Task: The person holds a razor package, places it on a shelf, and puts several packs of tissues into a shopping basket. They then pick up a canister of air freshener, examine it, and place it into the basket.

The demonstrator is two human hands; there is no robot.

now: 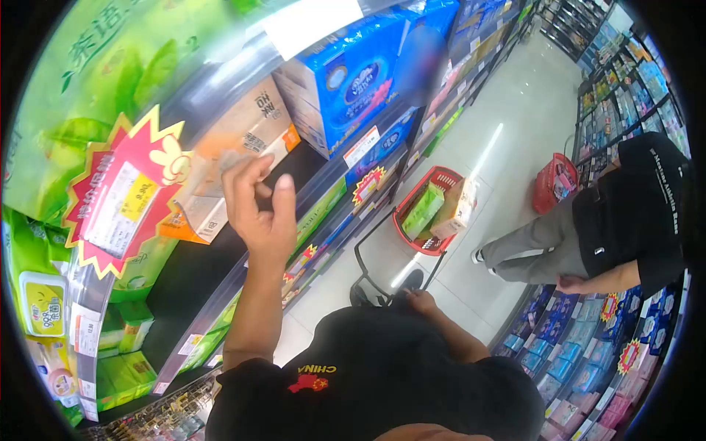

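My left hand [259, 202] is raised at the shelf, fingers bent and thumb apart. Its fingertips overlap the edge of a tan and orange package [250, 125]; whether they touch it is unclear. Low in front of my body, my right hand [421, 300] is closed on the black handle [434, 273] of a red basket [441, 176]. The basket stands on the floor, holding a green pack [423, 210] and a pale box [457, 207].
Blue tissue packs [353, 84] stand beyond the tan package. A starburst price sign [125, 191] hangs at the left shelf edge. Across the aisle, a person [625, 213] in a black shirt stands near another red basket [553, 184] and stocked shelves.
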